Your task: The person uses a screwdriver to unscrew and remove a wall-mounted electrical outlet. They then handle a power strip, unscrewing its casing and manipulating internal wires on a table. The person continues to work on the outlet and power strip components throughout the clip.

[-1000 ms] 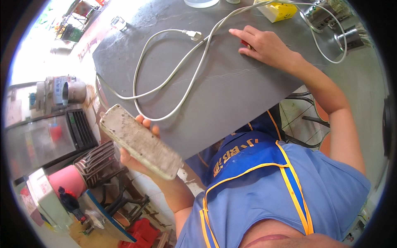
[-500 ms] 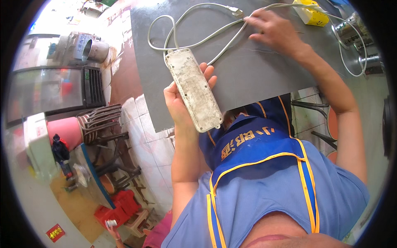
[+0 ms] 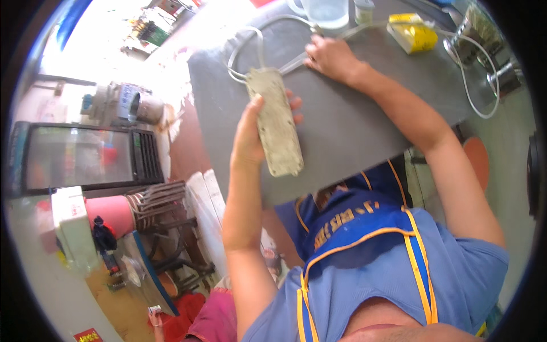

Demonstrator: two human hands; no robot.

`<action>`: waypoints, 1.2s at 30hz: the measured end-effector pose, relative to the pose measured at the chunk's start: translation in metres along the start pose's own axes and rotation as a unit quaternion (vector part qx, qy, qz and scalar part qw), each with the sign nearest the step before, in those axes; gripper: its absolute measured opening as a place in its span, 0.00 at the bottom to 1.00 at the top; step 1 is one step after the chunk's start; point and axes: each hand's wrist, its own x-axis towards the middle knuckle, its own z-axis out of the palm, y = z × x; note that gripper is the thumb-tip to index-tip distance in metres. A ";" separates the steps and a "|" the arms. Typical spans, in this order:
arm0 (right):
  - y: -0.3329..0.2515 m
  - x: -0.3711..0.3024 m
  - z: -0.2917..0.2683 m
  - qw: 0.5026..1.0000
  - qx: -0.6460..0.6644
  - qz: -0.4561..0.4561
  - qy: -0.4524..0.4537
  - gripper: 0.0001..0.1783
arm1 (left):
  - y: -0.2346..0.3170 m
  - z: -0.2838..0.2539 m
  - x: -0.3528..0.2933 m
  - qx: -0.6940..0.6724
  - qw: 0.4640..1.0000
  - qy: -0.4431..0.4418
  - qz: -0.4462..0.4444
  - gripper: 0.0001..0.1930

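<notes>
Clamping a power strip [image 3: 277, 125], the left grip [image 3: 249, 132] sits near a lettered apron [image 3: 364, 219]; right grip [image 3: 332, 57] unclear.

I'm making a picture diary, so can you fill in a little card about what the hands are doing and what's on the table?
Left hand: the left hand grips an off-white power strip, thumb on one edge, fingers at the other
Strip's look: long, flat, grimy
Right hand: the right hand is at the white cable, near its plug end; whether it grips is unclear
Table: grey tabletop
Also on it: clear pitcher, small jar, yellow packet
Clothing: blue apron, yellow edging
</notes>
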 end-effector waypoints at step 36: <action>-0.033 -0.038 -0.068 0.777 0.615 0.059 0.118 0.10 | 0.014 -0.009 0.003 0.047 0.998 0.047 0.014 0.35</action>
